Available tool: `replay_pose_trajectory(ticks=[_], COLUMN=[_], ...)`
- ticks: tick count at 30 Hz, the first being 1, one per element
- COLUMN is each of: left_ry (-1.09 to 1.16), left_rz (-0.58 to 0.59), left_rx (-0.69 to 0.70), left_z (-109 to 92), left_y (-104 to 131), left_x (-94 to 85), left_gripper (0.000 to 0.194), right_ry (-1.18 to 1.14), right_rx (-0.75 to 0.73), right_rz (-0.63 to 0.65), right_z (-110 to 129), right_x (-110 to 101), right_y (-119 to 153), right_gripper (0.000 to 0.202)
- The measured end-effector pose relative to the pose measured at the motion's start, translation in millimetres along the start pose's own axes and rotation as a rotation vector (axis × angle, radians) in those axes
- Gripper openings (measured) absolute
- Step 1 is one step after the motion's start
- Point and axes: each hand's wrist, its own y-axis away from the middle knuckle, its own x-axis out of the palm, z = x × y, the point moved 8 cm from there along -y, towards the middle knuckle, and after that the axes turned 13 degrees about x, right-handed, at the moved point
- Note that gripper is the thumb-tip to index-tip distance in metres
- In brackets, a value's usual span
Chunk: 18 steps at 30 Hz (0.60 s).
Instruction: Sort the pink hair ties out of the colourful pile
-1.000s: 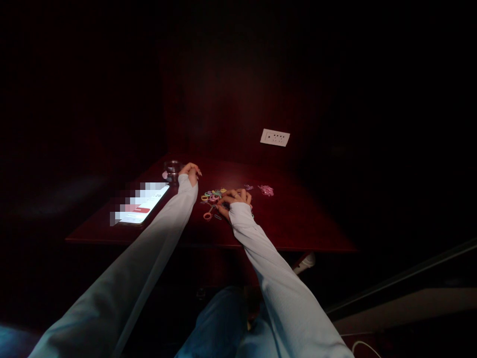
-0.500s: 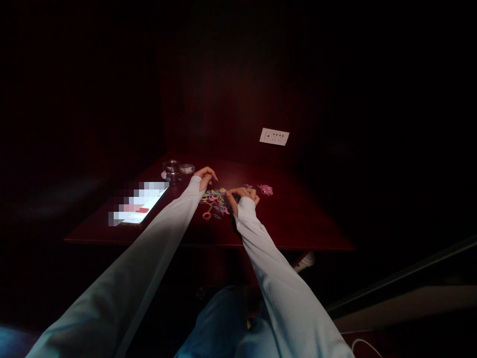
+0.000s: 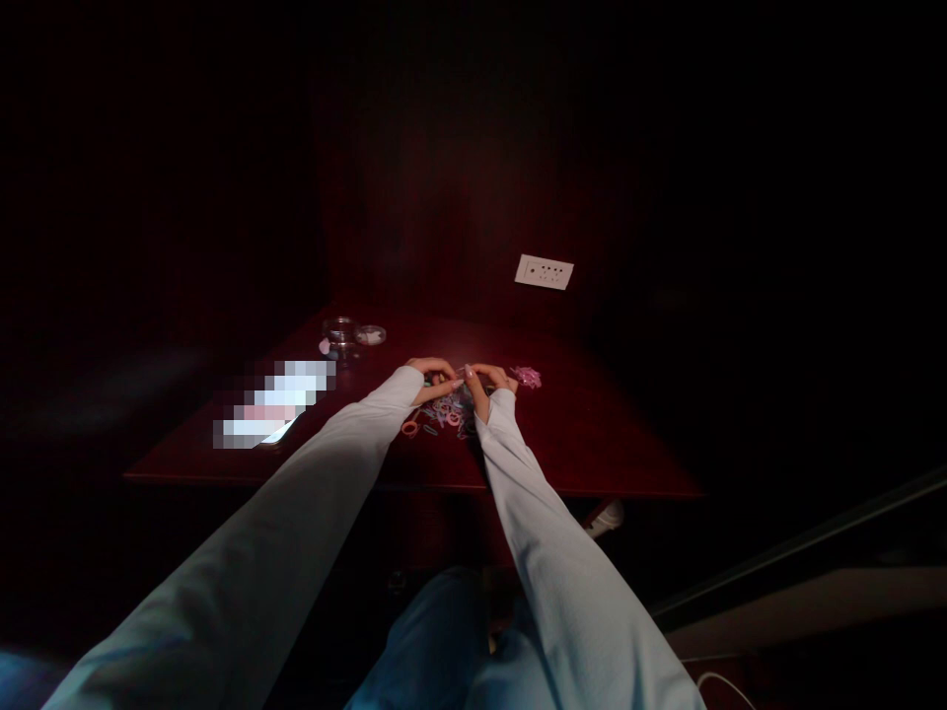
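Note:
A loose heap of small coloured hair elastics [image 3: 442,412] lies on the dark red table under my hands. My left hand [image 3: 435,379] is over the heap's far left side, thumb and fingertips pinched together. Close against it, my right hand [image 3: 489,381] has its fingertips closed in a pinch too. The two sets of fingertips meet above the heap; whatever is between them is too small to make out. Just beyond my right hand sits a separate cluster of pink elastics [image 3: 528,377].
A clear jar [image 3: 340,333] and a round lid [image 3: 371,335] stand at the table's back left. A lit phone [image 3: 277,432], mostly blurred out, lies at the left. A white socket plate [image 3: 545,271] is on the back wall. The table's front edge [image 3: 414,485] runs before my knees.
My left hand has moved right and slightly nearer, from the heap's far left side to my right hand. My right hand has turned a little, and its fingertips now meet the left ones.

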Motion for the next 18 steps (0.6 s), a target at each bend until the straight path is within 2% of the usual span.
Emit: replay_pose_trajectory(ticks=[5,10,14,18], left_ry=[-0.111,-0.212,-0.348,-0.417], left_rz=[-0.017,-0.029,-0.039,0.044], left_rx=[0.058,0.175,0.217,0.272], left_z=[-6.0,-19.3,-19.1,-17.8], left_y=[-7.8,-7.2,-5.2,-5.2], left_x=[-11.9,-16.9,-21.0,-16.4], left_gripper=[0.026,0.024,0.021,0.02], right_ry=[0.014,0.015,-0.143,-0.365], right_rx=[0.003,0.007,0.086,0.131], right_rz=[0.035,0.017,-0.027,-0.018], right_z=[3.0,5.0,-2.1,-14.0], right_x=[-0.4,-1.5,-5.6,-4.9], right_y=[2.8,3.4,-1.3,-13.5], right_gripper=[0.039,0.042,0.057,0.068])
